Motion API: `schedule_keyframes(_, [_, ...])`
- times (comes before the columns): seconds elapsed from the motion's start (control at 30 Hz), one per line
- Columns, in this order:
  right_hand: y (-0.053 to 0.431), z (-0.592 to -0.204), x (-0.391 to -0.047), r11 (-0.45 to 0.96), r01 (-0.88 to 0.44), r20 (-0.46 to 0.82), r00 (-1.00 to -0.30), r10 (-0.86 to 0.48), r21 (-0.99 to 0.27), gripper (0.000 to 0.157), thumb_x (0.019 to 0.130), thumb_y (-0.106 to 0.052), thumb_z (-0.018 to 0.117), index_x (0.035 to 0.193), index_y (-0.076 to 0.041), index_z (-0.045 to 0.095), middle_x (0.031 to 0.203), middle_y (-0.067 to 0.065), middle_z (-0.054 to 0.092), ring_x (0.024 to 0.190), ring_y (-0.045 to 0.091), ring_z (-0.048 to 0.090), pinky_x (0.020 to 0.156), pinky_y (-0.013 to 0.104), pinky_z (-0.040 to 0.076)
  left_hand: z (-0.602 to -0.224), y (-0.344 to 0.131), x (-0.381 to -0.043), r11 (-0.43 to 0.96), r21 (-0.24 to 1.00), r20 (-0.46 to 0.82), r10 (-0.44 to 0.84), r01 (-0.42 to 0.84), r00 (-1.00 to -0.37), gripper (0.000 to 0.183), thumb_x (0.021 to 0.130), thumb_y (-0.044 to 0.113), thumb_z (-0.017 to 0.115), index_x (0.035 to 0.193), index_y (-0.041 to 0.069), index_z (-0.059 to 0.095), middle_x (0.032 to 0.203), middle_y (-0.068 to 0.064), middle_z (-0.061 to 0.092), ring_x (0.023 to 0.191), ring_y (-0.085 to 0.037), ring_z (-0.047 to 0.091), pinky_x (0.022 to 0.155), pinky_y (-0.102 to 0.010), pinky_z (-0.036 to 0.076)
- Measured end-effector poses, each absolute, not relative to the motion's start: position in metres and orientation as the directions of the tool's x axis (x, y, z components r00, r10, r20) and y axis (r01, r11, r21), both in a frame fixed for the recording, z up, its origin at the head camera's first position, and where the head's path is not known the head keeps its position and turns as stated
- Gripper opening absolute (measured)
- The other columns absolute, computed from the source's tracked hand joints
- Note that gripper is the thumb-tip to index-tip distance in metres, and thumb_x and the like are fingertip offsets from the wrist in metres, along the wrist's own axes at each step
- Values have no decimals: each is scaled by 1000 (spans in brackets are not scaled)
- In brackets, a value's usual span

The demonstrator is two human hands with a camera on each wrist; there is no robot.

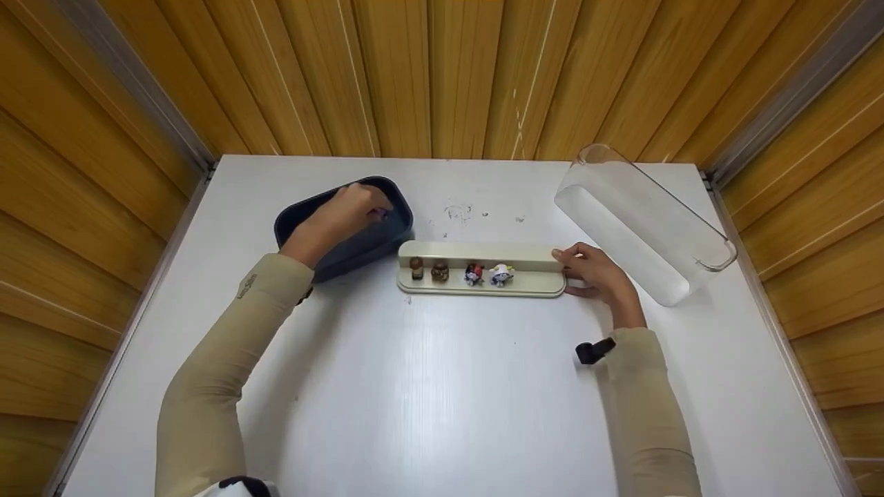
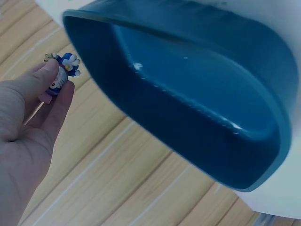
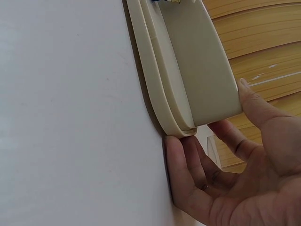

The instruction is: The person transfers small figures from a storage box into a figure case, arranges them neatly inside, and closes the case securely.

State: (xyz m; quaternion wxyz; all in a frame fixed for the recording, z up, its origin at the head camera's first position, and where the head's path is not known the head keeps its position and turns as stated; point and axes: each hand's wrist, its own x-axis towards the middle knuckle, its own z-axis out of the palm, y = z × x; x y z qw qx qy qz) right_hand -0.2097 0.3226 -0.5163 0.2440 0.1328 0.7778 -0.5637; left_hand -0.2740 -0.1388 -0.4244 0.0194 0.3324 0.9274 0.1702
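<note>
My left hand (image 1: 345,212) is above a dark blue bin (image 1: 402,197). Between thumb and fingers it pinches a small figurine (image 2: 60,80) with a white whiskered face and blue parts, best seen in the left wrist view. The bin's visible floor looks bare there. My right hand (image 1: 597,276) holds the right end of a cream stepped stand (image 1: 476,251), its thumb against the raised step and its other fingers at the end of the base. Several small figurines stand in a row on the lower step: two brown ones (image 1: 440,271), a red-and-black one (image 1: 474,274) and a white one (image 1: 502,275).
A long clear cover (image 1: 646,214) lies slanted on the white table (image 1: 428,386), behind and right of my right hand. Small dark marks (image 1: 457,212) dot the tabletop behind the stand. Wood-patterned walls (image 1: 463,76) enclose the back and sides.
</note>
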Motion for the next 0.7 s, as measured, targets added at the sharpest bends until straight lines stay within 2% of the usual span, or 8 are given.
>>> schedule_keyframes(0.23, [323, -518, -210, 336, 479, -527, -848, -61, -811, 54, 92, -55, 68, 115, -10, 50, 139, 17, 54, 112, 20, 63, 90, 35, 57, -411, -130, -259, 703, 348, 119, 624, 621, -773, 25, 93, -6, 67, 116, 0, 74, 118, -14, 71, 110, -27, 68, 92, -40, 57])
schedule_keyframes(0.7, [323, -518, -210, 338, 463, -511, -857, -65, -819, 54, 93, -55, 68, 116, -9, 51, 142, 17, 52, 116, 22, 62, 90, 36, 57, -403, -97, -238, 605, 357, 203, 693, 711, -692, 23, 92, -6, 69, 114, 1, 76, 118, -14, 72, 110, -27, 69, 89, -37, 58])
